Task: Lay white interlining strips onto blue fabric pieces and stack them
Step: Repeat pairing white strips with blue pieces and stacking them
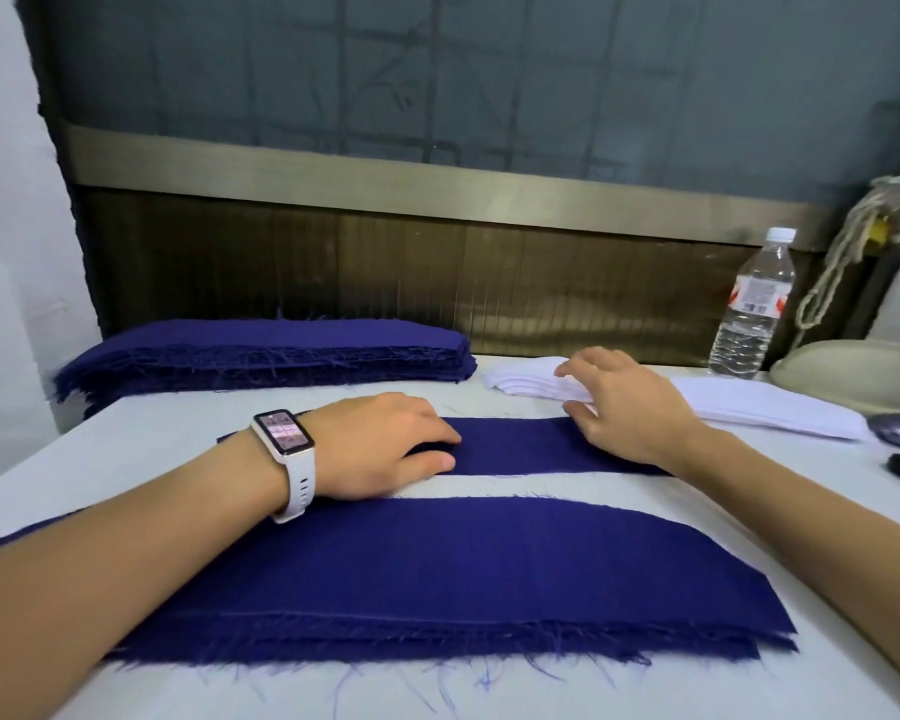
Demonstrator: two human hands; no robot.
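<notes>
Head view: left hand [385,449] lies relaxed on long frayed blue fabric piece [515,444]; right hand [624,402] spreads loose fingers atop stacked white interlining strips [749,402]. Limp, light; likely best peeled by an end.

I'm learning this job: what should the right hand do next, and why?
Probably lift the top strip off the white interlining stack and lay it on the far blue piece: the right hand rests on that stack, and the left hand presses the bare piece flat.

white table [152,449], dark wood panel [281,262], glazed window [437,70]
</notes>
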